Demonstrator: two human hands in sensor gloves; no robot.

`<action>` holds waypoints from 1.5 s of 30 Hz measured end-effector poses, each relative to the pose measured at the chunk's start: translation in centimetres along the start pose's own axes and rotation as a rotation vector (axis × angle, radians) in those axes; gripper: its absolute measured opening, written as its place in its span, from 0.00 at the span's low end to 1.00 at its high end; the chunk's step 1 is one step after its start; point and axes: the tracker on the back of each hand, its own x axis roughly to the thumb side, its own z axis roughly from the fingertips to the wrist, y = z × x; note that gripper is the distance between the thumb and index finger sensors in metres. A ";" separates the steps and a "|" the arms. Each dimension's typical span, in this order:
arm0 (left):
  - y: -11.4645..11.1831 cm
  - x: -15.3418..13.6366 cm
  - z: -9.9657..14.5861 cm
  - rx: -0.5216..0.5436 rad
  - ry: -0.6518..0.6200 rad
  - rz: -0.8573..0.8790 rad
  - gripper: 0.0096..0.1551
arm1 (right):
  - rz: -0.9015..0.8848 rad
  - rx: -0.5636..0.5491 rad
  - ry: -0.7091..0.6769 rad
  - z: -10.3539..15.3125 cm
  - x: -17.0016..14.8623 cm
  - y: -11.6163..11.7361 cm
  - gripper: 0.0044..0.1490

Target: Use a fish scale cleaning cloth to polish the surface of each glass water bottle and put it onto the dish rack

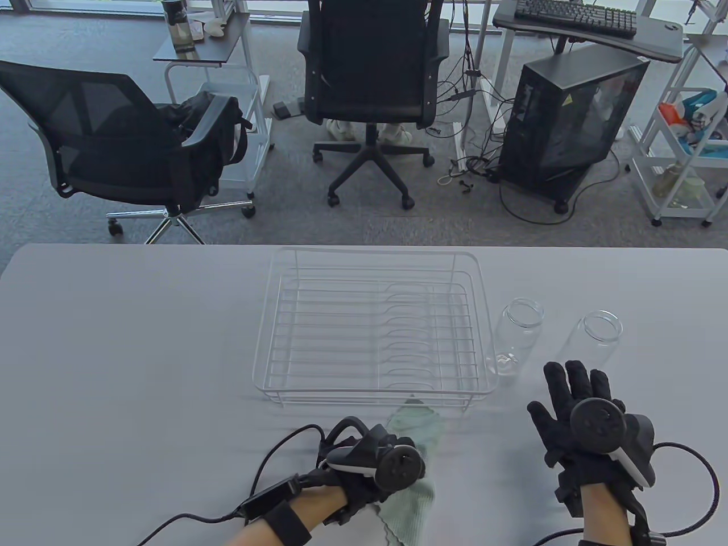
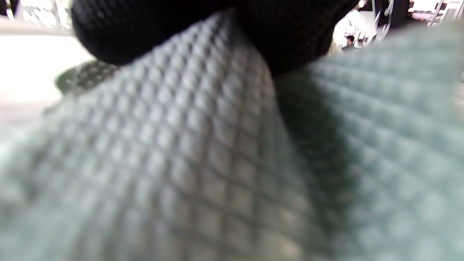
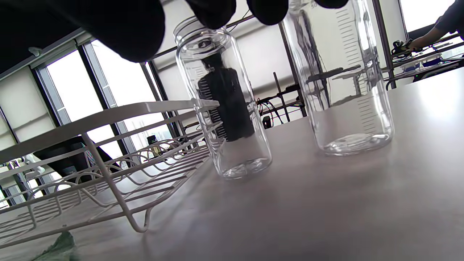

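Observation:
Two clear glass bottles stand upright, without lids, right of the white wire dish rack: the nearer-to-rack bottle and the right bottle. My right hand hovers just in front of them, fingers spread and straight, holding nothing; its fingertips hang at the top of the right wrist view. My left hand lies on the pale green fish scale cloth on the table in front of the rack and grips it. The cloth fills the left wrist view.
The rack holds nothing and its front edge sits just beyond the cloth. Glove cables trail off the near table edge. Beyond the table stand office chairs, a computer tower and a white trolley.

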 end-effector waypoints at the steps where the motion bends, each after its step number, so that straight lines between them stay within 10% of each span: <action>1: 0.6 -0.1 0.8 0.020 0.006 0.011 0.22 | 0.011 0.006 0.001 0.0 0.1 0.0 0.51; 9: 6.0 -3.1 10.8 0.293 0.116 0.074 0.22 | 0.054 0.018 0.029 0.3 -0.2 0.5 0.54; 18: 7.4 -10.0 17.7 0.562 0.297 0.270 0.22 | -0.038 -0.232 0.101 0.0 -2.5 -1.7 0.62; 26: 7.2 -13.3 20.5 0.644 0.412 0.361 0.21 | -0.155 -0.259 0.255 -2.3 -5.7 -2.1 0.67; 36: 6.6 -16.6 23.8 0.870 0.511 0.537 0.22 | -0.354 -0.039 0.417 -5.2 -9.8 0.9 0.79; 45: 5.9 -17.1 23.4 0.821 0.526 0.501 0.22 | -0.530 -0.029 0.375 -6.9 -11.4 2.3 0.79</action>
